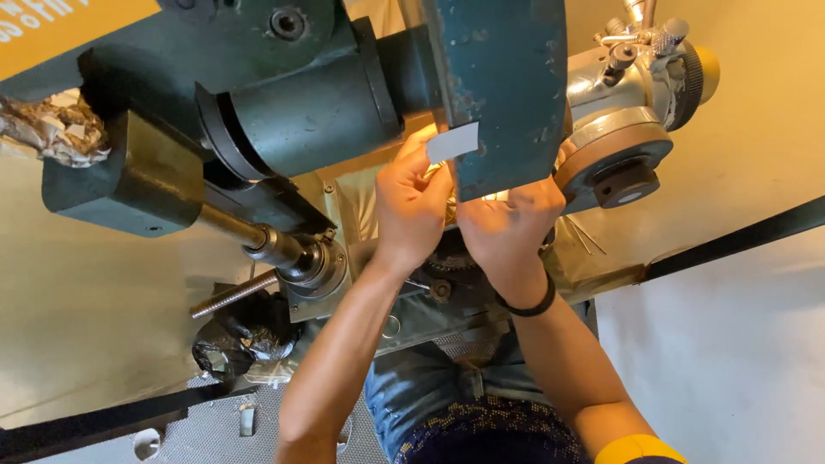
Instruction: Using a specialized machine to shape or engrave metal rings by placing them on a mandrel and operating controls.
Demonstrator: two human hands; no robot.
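Observation:
My left hand (pixel 412 202) reaches up under a dark green machine (pixel 503 86) and pinches a small pale grey strip (pixel 453 142) between thumb and fingers, against the edge of the machine's housing. My right hand (pixel 507 228), with a black band on its wrist, sits right beside the left one, almost touching it. Its fingers curl in behind the housing, where a warm light glows. What those fingers touch is hidden. Both forearms come up from the bottom of the view.
A green cylinder (pixel 314 112) and a steel spindle (pixel 296 253) stick out on the left, with a threaded rod (pixel 232 295) and a crumpled black bag (pixel 241 339) below. A silver round head with knobs (pixel 623 94) stands at the right. Perforated metal plate (pixel 206 434) lies at bottom left.

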